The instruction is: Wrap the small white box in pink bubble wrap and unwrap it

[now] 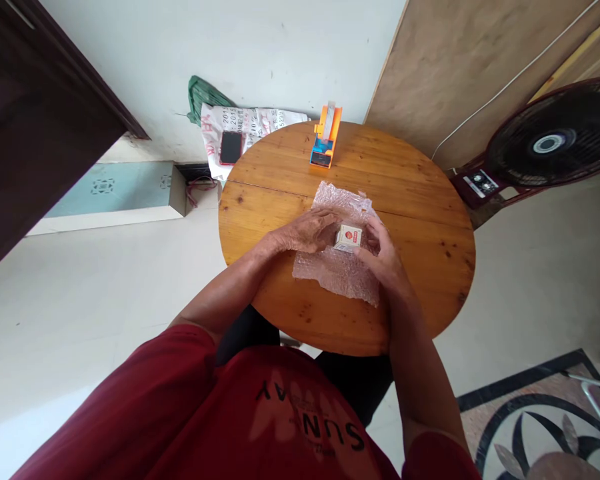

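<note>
Small box (349,237) sat label-up on bubble wrap (341,275), approx. mid-desk (420,220). The wrap lay flat w/ margin past the box on all sides, more toward the near edge.

Left hand (305,231): palm down on the wrap, grip spread, fingertips against the box's left side. Prob. pins the sheet flat and stops the box sliding.

Right hand (381,252): fingers curled round the box's right and near sides, touching it. Cannot tell whether the grip pinched the box or only rested there.

With a hand on each side, the box was steadied from both.

Orange tape dispenser (325,139) stood at the far edge, well apart from the wrap, within reach.

Off-desk: phone (231,147) on printed bag (260,123) beyond the far-left edge. Fan (555,143) beyond the right edge.
</note>
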### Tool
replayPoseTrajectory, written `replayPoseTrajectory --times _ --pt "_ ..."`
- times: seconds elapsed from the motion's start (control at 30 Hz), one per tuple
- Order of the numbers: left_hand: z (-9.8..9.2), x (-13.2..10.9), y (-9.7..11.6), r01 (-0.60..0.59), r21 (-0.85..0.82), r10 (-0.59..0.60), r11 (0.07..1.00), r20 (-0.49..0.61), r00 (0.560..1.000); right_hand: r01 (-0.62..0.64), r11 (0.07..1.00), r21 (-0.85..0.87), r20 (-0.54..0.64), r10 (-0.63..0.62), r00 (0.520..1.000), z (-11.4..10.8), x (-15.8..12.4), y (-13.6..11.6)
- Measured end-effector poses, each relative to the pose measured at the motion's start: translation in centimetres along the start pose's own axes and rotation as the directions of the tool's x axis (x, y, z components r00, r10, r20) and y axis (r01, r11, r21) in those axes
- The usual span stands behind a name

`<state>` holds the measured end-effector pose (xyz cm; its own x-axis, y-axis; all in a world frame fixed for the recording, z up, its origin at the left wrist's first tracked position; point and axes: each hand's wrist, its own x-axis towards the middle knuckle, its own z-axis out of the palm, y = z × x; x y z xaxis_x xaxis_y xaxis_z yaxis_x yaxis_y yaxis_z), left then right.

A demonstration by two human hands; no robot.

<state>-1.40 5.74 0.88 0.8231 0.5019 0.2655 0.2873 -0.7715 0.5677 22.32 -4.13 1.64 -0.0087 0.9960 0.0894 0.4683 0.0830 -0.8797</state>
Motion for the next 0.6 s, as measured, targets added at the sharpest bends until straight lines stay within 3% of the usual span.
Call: replayPoseTrajectory --times 0.17,0.27,0.43,0.6 --pt "0.1 0.0 -0.2 0.009 0.001 -0.009 1.000 0.017 1.000 -0.034 0.987 0.158 0.108 0.017 0.994 -1.4 -0.1 -0.1" --pt "0.0 -0.1 -0.2 0.003 0.006 -0.003 1.000 0.017 1.000 -0.021 0.996 0.083 0.133 0.010 0.991 -1.2 -0.1 -0.2" --pt "-0.3 -0.1 0.2 0.000 -0.023 0.000 1.000 0.014 1.000 0.072 0.989 -0.126 0.021 -0.069 0.997 0.5 -0.1 -0.2" --pt "-0.5 -0.1 0.8 -0.027 -0.024 0.026 0.999 -0.014 1.000 0.079 0.981 -0.176 -0.012 -0.083 0.997 1.1 0.0 -0.1"
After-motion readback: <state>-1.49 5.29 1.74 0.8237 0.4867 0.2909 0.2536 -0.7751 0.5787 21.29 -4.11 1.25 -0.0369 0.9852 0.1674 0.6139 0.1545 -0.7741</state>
